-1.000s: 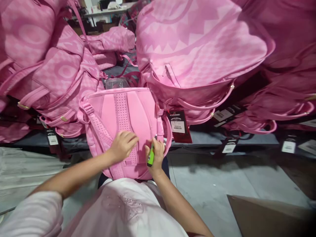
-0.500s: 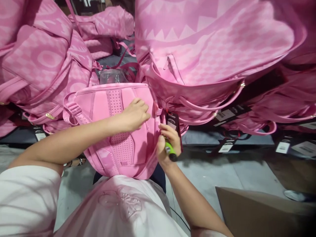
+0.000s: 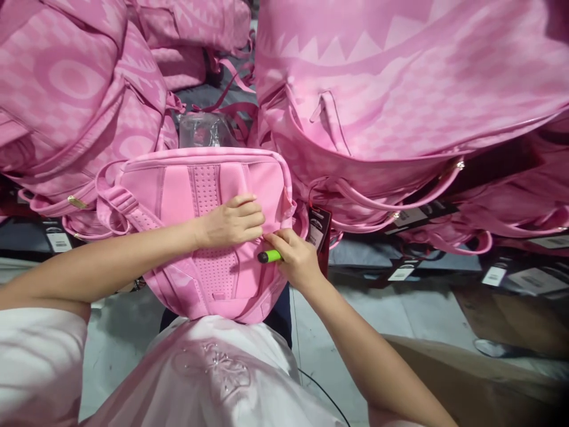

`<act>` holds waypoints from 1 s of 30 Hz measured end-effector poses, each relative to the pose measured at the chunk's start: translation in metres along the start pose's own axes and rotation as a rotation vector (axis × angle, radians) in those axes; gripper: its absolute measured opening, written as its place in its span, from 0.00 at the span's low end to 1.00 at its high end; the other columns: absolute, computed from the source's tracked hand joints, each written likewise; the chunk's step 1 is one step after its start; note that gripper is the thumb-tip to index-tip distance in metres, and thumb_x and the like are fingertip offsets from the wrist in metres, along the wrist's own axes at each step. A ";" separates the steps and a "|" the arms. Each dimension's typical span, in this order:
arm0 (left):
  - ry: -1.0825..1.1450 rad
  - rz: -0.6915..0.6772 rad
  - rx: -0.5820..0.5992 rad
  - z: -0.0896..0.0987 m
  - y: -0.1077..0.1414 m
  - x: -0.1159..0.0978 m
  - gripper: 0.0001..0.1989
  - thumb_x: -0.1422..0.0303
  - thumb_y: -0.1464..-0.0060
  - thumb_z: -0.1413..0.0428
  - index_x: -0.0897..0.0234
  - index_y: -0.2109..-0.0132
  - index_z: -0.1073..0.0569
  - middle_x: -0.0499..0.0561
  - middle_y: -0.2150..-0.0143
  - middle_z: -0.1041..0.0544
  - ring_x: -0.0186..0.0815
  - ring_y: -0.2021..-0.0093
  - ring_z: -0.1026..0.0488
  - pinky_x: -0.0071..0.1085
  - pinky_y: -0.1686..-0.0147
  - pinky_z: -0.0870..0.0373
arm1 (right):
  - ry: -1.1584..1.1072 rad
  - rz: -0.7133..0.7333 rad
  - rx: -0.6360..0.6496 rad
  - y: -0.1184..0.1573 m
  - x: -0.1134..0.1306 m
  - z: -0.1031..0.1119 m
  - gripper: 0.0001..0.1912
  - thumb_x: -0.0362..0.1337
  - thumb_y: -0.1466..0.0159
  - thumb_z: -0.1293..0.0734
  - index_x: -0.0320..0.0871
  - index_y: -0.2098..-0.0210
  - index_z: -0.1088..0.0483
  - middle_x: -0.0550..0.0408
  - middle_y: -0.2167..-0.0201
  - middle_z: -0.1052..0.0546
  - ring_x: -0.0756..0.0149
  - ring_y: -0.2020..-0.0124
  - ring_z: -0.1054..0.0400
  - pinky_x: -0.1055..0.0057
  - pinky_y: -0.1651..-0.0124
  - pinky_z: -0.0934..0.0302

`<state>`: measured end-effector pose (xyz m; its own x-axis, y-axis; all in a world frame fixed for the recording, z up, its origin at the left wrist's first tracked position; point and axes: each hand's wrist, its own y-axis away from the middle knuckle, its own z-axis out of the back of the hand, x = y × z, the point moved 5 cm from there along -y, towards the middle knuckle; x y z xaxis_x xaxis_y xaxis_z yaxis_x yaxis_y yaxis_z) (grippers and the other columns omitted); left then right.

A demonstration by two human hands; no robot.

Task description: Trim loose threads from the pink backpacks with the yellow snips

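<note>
A pink backpack (image 3: 178,184) rests against my lap, its padded back panel facing up. Over that panel lies my left hand (image 3: 237,220), its fingers curled and closed near the right side; what they pinch, if anything, is too small to tell. Close beside it, my right hand (image 3: 293,252) is closed around a green tool handle with a black end (image 3: 272,256), which points left. The tool's tip cannot be made out. A black hang tag (image 3: 319,228) hangs just right of the backpack.
Large pink patterned bags (image 3: 400,101) fill the table edge ahead, with more bags (image 3: 80,77) at the left. A clear plastic bag (image 3: 207,130) sits behind the backpack. Cardboard (image 3: 435,373) lies at lower right, and a cable (image 3: 324,391) runs along the floor.
My right hand has moved left to meet my left hand, and the green handle has swung to point left. My left hand has shifted slightly down and left.
</note>
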<state>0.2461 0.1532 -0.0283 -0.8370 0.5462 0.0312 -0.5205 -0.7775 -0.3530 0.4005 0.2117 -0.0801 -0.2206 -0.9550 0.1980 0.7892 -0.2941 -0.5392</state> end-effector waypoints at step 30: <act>-0.351 0.353 -0.350 0.059 0.021 0.027 0.22 0.55 0.36 0.49 0.62 0.41 0.32 0.59 0.40 0.29 0.50 0.40 0.37 0.57 0.39 0.46 | -0.526 -0.341 -0.688 -0.048 0.002 0.062 0.23 0.59 0.31 0.41 0.45 0.59 0.32 0.58 0.71 0.31 0.72 0.74 0.33 0.71 0.70 0.35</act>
<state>0.2026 0.1331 0.0203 -0.9855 0.0923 0.1422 -0.1652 -0.7119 -0.6826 0.3977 0.2263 -0.0033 0.0431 -0.7226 0.6899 0.1791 -0.6738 -0.7169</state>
